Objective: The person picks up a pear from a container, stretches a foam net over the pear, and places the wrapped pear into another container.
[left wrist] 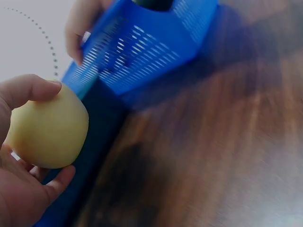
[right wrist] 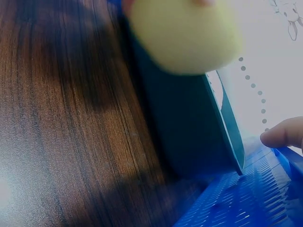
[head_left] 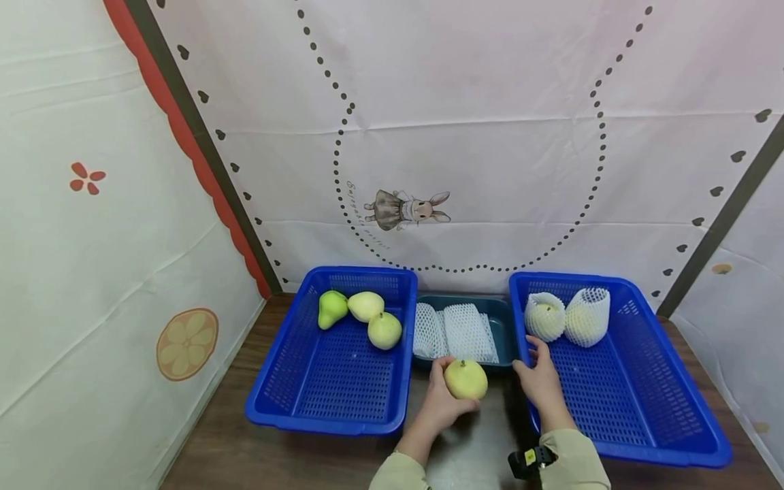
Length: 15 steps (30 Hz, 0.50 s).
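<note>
My left hand (head_left: 442,403) holds a round yellow-green fruit (head_left: 465,380), its stem up, in front of the dark teal tray (head_left: 503,365). In the left wrist view the thumb lies on one side of the fruit (left wrist: 49,127) and the fingers support it from the other. My right hand (head_left: 542,382) is at the near left rim of the right blue basket (head_left: 643,449), thumb and fingers spread apart with nothing between them. White foam net sleeves (head_left: 467,332) lie flat in the tray.
The left blue basket (head_left: 331,425) contains a green pear (head_left: 333,309) and two pale yellow-green fruits (head_left: 384,331). Inside the right basket sit two fruits in foam nets (head_left: 586,317). A brown wooden table (head_left: 294,456) carries everything, with a printed white cloth (head_left: 490,170) behind.
</note>
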Each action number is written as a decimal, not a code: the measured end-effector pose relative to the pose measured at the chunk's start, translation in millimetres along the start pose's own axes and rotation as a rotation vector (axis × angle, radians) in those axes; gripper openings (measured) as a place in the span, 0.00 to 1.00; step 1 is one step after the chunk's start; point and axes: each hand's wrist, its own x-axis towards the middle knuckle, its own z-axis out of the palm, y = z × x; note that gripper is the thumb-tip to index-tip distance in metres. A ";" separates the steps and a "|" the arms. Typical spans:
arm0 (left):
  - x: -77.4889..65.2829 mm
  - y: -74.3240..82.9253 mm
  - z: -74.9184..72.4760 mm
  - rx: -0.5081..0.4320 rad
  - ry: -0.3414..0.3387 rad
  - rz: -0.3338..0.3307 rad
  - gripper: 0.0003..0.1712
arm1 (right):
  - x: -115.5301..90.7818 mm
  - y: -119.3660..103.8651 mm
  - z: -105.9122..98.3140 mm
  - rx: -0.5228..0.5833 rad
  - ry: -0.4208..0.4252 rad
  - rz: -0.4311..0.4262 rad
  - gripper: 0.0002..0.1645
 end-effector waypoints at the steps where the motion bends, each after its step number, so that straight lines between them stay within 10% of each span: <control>1: -0.6 -3.5 1.2 0.007 -0.007 -0.002 0.47 | 0.2 -0.4 -0.2 -0.001 -0.001 0.004 0.35; 15: -6.8 -22.4 8.0 0.113 -0.046 -0.057 0.48 | -0.6 0.0 0.5 -0.004 0.001 0.013 0.35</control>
